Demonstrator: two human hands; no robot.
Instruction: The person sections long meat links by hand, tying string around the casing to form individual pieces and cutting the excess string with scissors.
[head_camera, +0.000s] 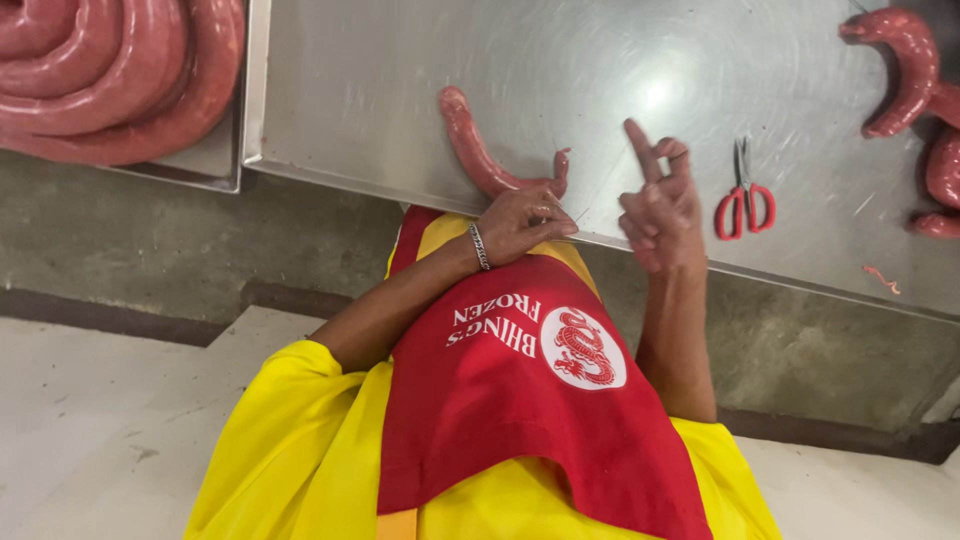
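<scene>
At the far left edge of the view, a metal tray (215, 165) holds a thick coil of raw pink sausage (110, 75), the loops packed tight against each other and filling most of what shows of it. Just beside this tray lies a broad steel table (400, 80), its near edge running across the view above a red apron (520, 400) worn over a yellow shirt (290, 460).

On the table near that edge lies a short sausage link (480, 155). Its long axis runs from a rounded end pointing up and to the left, away from the person, down toward the near edge, where it bends and turns up into a small twisted tip. The left hand (520, 220), a silver bracelet (479, 246) at its wrist, is closed on the bent lower end of the link, fingers curled over it; a thin string seems to run from the fingers, though it is too fine to be sure.

The right hand (660, 205) is raised off the table, just beside the left, holding nothing that can be seen: index finger straight up, the others loosely bent.

Further right, red-handled scissors (744, 195) lie flat, blades pointing away from the person. At the right edge rest several curved sausage links (905, 65), and a small pink scrap (880, 277) lies near the table's edge.
</scene>
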